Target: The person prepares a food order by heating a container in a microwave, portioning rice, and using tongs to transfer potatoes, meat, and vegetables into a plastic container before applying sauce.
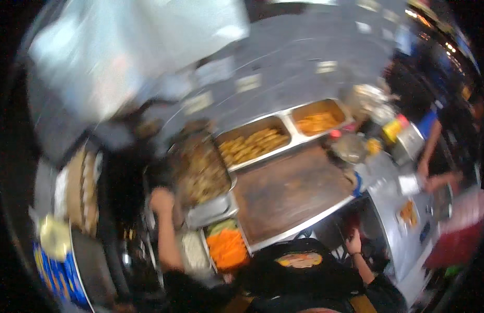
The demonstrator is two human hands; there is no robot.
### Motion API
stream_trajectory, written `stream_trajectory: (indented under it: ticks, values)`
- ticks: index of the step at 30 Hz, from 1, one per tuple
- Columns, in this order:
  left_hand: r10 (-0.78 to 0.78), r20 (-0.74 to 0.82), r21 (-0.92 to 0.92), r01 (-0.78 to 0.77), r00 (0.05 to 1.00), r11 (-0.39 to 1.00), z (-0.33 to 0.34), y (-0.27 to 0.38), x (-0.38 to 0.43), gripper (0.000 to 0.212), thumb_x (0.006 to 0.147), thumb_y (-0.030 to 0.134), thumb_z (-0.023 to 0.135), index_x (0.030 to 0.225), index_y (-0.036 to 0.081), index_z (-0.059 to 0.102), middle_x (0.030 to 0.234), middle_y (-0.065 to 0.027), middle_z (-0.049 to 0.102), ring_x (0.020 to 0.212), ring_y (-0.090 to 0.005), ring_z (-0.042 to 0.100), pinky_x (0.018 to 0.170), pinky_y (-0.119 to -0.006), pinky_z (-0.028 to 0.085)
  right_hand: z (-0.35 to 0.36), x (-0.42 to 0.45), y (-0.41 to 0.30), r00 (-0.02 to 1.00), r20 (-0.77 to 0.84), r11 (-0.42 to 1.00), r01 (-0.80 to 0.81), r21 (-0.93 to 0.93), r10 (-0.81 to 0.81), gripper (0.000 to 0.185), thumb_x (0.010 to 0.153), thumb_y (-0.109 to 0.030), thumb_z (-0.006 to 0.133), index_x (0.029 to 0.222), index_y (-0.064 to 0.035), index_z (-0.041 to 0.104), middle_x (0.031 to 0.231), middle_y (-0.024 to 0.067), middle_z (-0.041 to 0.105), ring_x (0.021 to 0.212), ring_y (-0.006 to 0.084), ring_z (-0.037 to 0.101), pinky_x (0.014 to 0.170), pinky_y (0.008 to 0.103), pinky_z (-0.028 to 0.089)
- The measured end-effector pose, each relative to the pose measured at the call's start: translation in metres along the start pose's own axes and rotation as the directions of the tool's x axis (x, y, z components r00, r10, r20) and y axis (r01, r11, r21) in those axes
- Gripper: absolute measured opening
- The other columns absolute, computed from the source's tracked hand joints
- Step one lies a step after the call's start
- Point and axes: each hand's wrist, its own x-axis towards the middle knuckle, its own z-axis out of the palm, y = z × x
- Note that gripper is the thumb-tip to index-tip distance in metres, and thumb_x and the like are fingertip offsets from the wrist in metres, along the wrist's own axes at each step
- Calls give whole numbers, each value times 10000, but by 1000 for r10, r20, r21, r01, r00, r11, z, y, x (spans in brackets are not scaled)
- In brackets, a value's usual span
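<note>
My left hand point(162, 200) reaches out at the left with fingers curled, beside a metal pan of browned, chopped food point(200, 168). Blur and dark surroundings hide whether it grips anything. My right hand point(354, 243) hangs low at the right of my black shirt point(300, 270), over a dark gap next to a steel counter point(390, 234). Its fingers are partly bent, and what is in them cannot be made out. Before me lies a flat brown griddle-like surface point(289, 191) with a metal rim.
Behind it stand pans of golden fried pieces point(253, 146) and orange food point(318, 122). Shredded carrot point(226, 248) and a white food tub point(195, 250) sit near me. A co-worker's hands point(431, 180) hold something white at right. Egg cartons point(85, 187) stand at left.
</note>
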Motion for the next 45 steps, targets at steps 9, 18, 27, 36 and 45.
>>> stream_trajectory:
  ticks: [9, 18, 27, 36, 45]
  values:
    - [-156, 287, -6, 165, 945, 986, -9, -7, 20, 387, 894, 271, 462, 1153, -4, 544, 1247, -211, 494, 1067, -371, 519, 889, -479, 437, 0, -39, -13, 961, -21, 955, -276, -108, 275, 558, 730, -186, 597, 1232, -63, 385, 1150, 209, 503, 983, 392, 554, 820, 460, 462]
    - [-399, 128, 4, 402, 908, 916, -8, -63, 13, 322, 876, 238, 521, 1106, 18, 570, 927, -180, 631, 746, -318, 600, 651, -443, 473, -27, -9, 1, 994, -57, 993, -92, 72, 96, 306, 765, -136, 512, 1065, -75, 513, 1017, 178, 575, 939, 368, 567, 790, 444, 465]
    - [-168, -259, -364, 65, 951, 929, -264, 232, -96, 312, 936, 173, 419, 1232, 132, 507, 843, -135, 620, 598, -245, 518, 555, -392, 401, -137, 110, 51, 894, -355, 954, 300, 24, -273, 167, 773, -105, 537, 923, -49, 586, 866, 161, 609, 852, 336, 578, 756, 429, 466]
    - [292, -887, -222, -885, 357, 410, -515, 459, -241, 296, 894, 44, 483, 1186, 30, 534, 1029, -140, 604, 921, -235, 575, 886, -384, 435, -155, 187, 89, 825, -171, 830, 554, 65, -538, 143, 714, -52, 545, 854, -42, 575, 768, 145, 571, 796, 328, 547, 722, 425, 445]
    - [626, -767, -18, -980, 140, 197, -515, 524, -281, 291, 889, 104, 503, 1174, 52, 535, 1013, -138, 598, 906, -243, 570, 861, -399, 440, -163, 197, 88, 826, -152, 822, 559, 106, -542, 153, 742, -71, 557, 892, -44, 573, 801, 148, 576, 798, 327, 546, 740, 414, 439]
